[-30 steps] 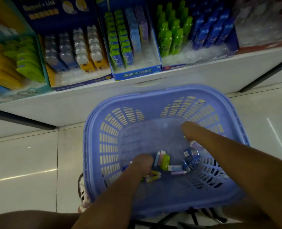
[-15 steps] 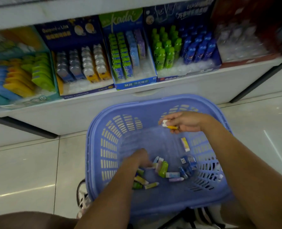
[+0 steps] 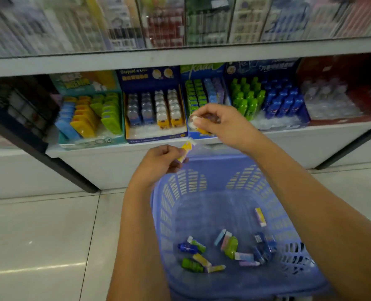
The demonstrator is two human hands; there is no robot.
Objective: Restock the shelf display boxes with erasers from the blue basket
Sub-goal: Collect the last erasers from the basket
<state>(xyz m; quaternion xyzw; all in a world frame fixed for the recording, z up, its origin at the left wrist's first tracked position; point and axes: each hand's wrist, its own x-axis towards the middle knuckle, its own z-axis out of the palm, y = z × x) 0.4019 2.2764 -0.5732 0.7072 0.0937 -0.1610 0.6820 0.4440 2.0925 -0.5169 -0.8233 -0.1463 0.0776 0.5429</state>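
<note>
The upper shelf (image 3: 180, 59) was a blur, and the right hand (image 3: 221, 124) hid most of the yellow-and-white eraser (image 3: 198, 127) it pinched before the display boxes (image 3: 156, 136). The left hand (image 3: 160, 161), down in the blue basket (image 3: 180, 192) half a second earlier, had risen gripping a yellow eraser (image 3: 185, 151). Loose erasers (image 3: 230, 246) stayed on the basket floor.

I'm in a shop, a stationery one by the look of it. A white lower shelf (image 3: 310, 135) carries printed display boxes (image 3: 154, 135) packed with neat rows of small coloured goods. The upper shelf (image 3: 180, 59) holds blurred packaged stock behind clear dividers. Glossy pale floor tiles (image 3: 39, 235) run beneath, and a blue basket (image 3: 169, 213) of loose stock sits before me.
</note>
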